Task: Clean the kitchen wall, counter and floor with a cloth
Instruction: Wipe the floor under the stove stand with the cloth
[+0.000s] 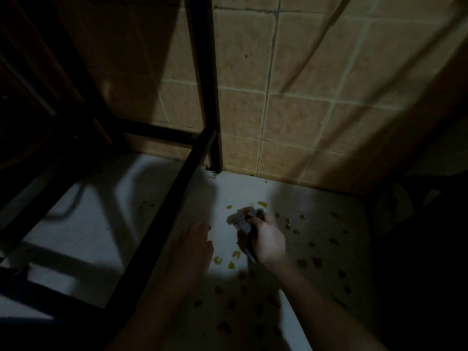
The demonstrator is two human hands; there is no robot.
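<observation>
Grey crumpled cloth [243, 220], bunched in right hand [268, 239].

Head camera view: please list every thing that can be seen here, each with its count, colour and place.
cloth: one, grey, bunched on the floor at the fingertips of the right hand
spill spots: many, yellow to orange-brown, scattered on the floor around the cloth and to its right
floor: one, white, lower half of the view
wall tiles: many, beige with pale grout, behind the floor
frame: one, black bars, on the left, one leg standing at the foot of the wall
left hand: one, in shadow, fingers straight, left of the cloth; contact with the floor cannot be told
right hand: one, grips the cloth
</observation>
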